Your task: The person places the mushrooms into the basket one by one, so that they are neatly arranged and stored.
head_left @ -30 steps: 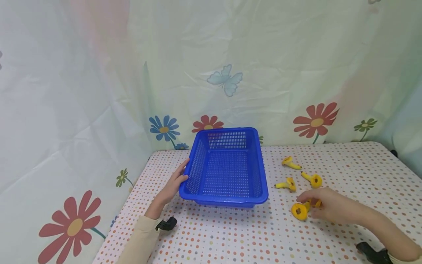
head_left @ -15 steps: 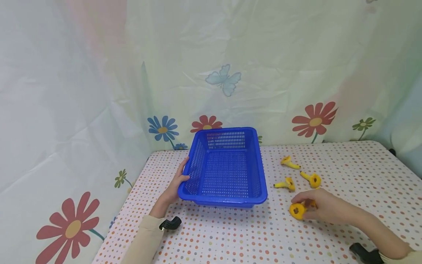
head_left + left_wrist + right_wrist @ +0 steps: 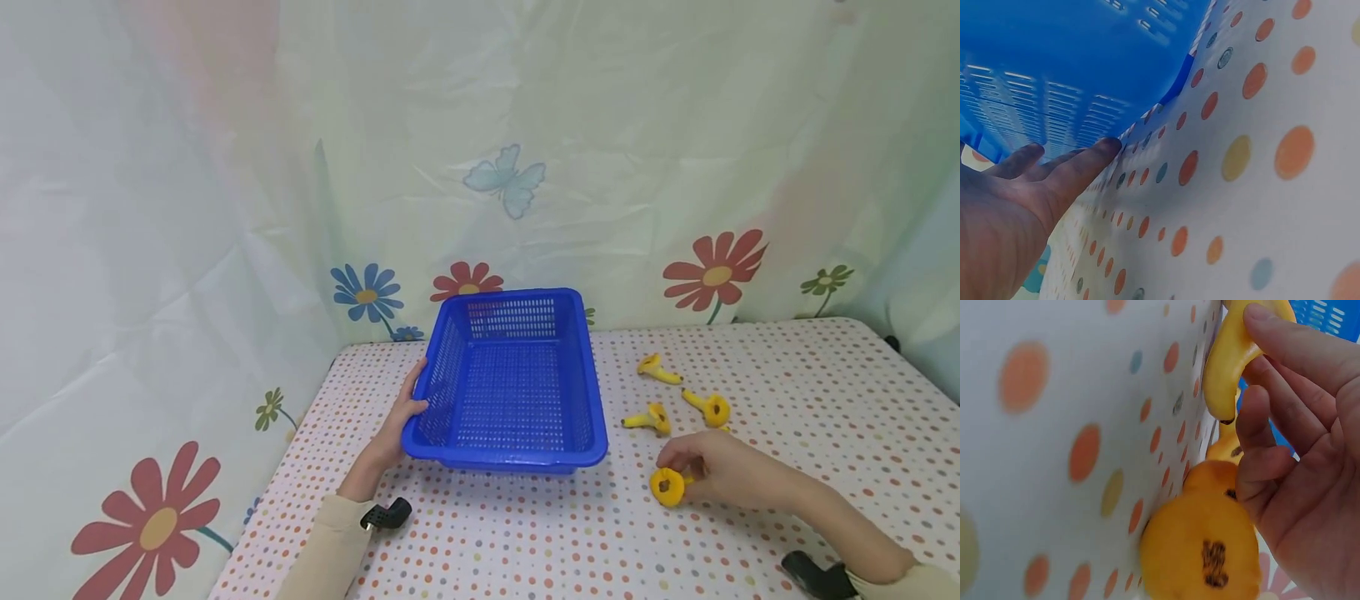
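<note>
A blue plastic basket (image 3: 514,458) with slotted walls stands on the table. My left hand (image 3: 392,429) rests against its left side, fingers fairly straight; in the left wrist view the fingertips (image 3: 1109,145) touch the outer wall under the rim. My right hand (image 3: 738,471) pinches a yellow mushroom (image 3: 667,487) with a round cap and brown centre. In the right wrist view, the thumb lies on the stem (image 3: 1225,375) of this mushroom, with fingers on its far side. More yellow mushrooms lie behind the hand, such as one nearby (image 3: 651,419).
Two further mushrooms lie farther back, one near the rear (image 3: 658,368) and one to its right (image 3: 708,408). A dotted cloth (image 3: 525,542) covers the table. A flowered curtain (image 3: 600,208) hangs behind the table and along its left side.
My right hand has closed on the nearest mushroom and shifted it slightly left, towards the basket. My left hand stays at the basket's side.
</note>
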Action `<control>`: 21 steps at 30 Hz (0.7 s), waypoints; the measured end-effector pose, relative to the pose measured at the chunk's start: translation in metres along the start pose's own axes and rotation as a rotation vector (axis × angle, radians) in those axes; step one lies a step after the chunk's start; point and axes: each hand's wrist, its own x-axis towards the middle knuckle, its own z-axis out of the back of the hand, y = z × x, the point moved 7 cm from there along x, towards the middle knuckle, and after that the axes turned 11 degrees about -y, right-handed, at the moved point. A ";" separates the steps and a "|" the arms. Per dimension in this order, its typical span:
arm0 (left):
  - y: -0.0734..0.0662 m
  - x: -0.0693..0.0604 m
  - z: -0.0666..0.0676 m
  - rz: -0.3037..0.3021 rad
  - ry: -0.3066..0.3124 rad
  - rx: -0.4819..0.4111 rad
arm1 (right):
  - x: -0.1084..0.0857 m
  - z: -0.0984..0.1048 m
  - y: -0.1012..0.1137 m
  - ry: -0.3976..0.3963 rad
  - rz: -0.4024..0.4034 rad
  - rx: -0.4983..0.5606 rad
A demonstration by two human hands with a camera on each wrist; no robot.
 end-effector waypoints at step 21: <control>0.002 -0.003 0.000 0.004 0.008 -0.024 | 0.016 0.013 0.067 -0.100 0.129 0.024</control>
